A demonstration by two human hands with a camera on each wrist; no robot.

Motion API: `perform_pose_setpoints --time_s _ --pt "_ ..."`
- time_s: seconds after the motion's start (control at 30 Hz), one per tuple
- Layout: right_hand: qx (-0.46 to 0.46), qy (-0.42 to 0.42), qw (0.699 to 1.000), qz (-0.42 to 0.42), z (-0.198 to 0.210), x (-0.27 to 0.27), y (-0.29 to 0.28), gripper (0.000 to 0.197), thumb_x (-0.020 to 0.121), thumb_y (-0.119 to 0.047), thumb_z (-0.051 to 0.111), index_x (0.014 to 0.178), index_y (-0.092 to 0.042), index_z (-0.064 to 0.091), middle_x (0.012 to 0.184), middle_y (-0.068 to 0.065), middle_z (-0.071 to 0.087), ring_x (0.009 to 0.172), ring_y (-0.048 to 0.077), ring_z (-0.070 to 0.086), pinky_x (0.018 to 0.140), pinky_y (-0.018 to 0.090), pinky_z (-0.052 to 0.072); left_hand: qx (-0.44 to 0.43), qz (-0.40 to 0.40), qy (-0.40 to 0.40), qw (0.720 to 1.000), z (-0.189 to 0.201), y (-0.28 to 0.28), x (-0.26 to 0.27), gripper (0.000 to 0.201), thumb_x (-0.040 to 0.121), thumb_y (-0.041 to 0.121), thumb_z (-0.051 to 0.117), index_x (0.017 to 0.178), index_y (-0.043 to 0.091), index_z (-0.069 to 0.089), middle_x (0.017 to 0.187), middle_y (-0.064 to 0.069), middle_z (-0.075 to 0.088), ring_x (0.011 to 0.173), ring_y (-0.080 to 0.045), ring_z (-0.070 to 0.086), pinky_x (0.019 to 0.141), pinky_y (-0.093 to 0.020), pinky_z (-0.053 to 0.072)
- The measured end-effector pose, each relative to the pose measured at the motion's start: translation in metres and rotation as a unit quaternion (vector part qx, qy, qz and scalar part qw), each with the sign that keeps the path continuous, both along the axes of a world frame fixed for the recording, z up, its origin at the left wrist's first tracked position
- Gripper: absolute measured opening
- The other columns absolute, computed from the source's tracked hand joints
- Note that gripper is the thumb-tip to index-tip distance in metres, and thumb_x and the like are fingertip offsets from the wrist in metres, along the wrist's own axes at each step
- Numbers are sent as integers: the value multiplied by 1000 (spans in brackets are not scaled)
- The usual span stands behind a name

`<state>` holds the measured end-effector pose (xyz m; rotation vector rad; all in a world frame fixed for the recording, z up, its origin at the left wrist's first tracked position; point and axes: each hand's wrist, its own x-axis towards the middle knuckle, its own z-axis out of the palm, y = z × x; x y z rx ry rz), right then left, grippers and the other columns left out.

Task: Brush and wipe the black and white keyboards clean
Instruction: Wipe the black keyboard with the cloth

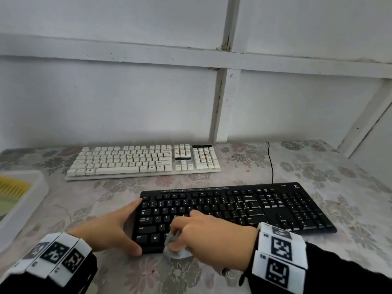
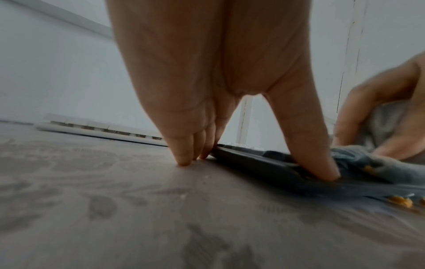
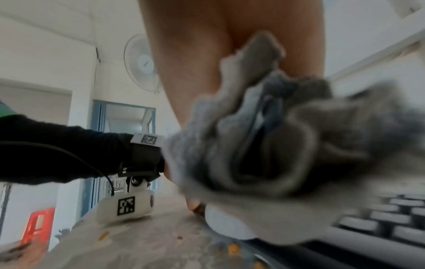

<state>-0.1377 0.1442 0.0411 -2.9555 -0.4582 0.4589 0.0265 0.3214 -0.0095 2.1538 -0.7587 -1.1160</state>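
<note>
Both hands work at the lower middle of the head view. The left hand (image 1: pixel 110 228) braces the left end of the flat black plastic keyboard (image 1: pixel 254 206): its fingers lie straight along the end of the board, the thumb presses the near corner, and the left wrist view shows the fingertips (image 2: pixel 184 158) touching the tablecloth beside the board. Nothing is held in it. The right hand (image 1: pixel 210 234) curls round a crumpled grey-blue cloth (image 1: pixel 176 247) and presses it on the lower left keys, close to the left thumb; in the right wrist view the bunched cloth (image 3: pixel 276 145) fills the centre of the frame under the palm, blurred.

The black keyboard lies at centre right of the head view, its thin black cable (image 1: pixel 271 162) running up toward the wall. The cream-white keyboard with raised keys (image 1: pixel 142 162) lies apart from it, above it in the frame and near the white panelled wall (image 1: pixel 127 92). Both rest on a pale floral tablecloth (image 1: pixel 318 166). At the left edge sits a white plastic tray (image 1: pixel 31 187) holding something with yellow bristles (image 1: pixel 12 186), only partly in view.
</note>
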Motion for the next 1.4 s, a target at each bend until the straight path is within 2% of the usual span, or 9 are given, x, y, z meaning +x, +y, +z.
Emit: perform_pose_setpoints --time_s 0.13,0.33,0.53,0.6,0.73,0.9,1.07,1.2,1.4 --pt "-37 3 999 -36 -6 -23 -29 39 89 4 50 114 -23 62 114 -1 46 88 23 38 77 42 48 -12 -22 -1 1000 -1 1 2 157 12 58 86 147 39 8 132 29 40 128 -3 39 112 -29 29" --pt "-94 46 992 -74 12 -49 -59 23 97 -11 45 105 -20 64 112 -3 47 93 23 38 69 29 41 -24 -26 13 999 2 0 -1 158 10 57 84 147 36 8 120 37 40 123 0 41 106 -22 30" --pt "-40 -23 999 -16 29 -24 -34 34 80 13 48 84 -20 59 103 -1 49 84 21 37 69 34 43 -30 -17 17 999 4 -2 -4 141 26 39 90 144 38 13 118 36 41 110 13 44 88 -6 35" --pt "-17 -38 999 35 22 -8 -13 36 83 13 47 92 -18 64 108 2 51 84 23 38 61 24 32 -25 -14 9 1000 3 -1 -3 138 30 35 93 144 39 14 123 33 43 113 10 44 95 -11 37" --pt "-24 -13 999 31 3 -2 4 36 88 9 47 111 -14 64 116 4 44 86 24 31 55 33 32 -14 -15 1 1000 1 1 -1 156 18 45 92 148 35 6 131 24 45 122 -2 45 107 -25 34" --pt "-55 7 998 -38 -4 -26 -31 32 89 2 50 107 -20 64 109 -1 43 85 23 35 61 31 41 -41 -16 20 999 1 -2 0 132 31 35 90 139 44 15 117 35 47 106 17 45 82 -5 38" --pt "-96 38 990 -98 8 -54 -56 24 98 -12 41 104 -15 64 112 -1 44 86 20 31 69 34 42 -37 -17 19 999 -5 0 4 136 22 36 94 134 48 17 119 35 48 112 11 48 91 -10 38" --pt "-129 49 978 -158 11 -72 -74 30 85 10 44 88 -15 62 102 -6 38 85 19 30 55 30 32 2 -9 -22 1000 -11 3 8 140 36 35 91 148 38 7 139 20 39 127 -5 39 110 -27 30" --pt "-51 -24 983 -173 7 -75 -98 19 92 -10 51 97 -22 64 103 -14 44 95 17 42 80 33 43 -20 -23 -7 1000 -17 3 11 150 20 49 92 146 40 12 139 22 41 128 -3 41 112 -30 30"
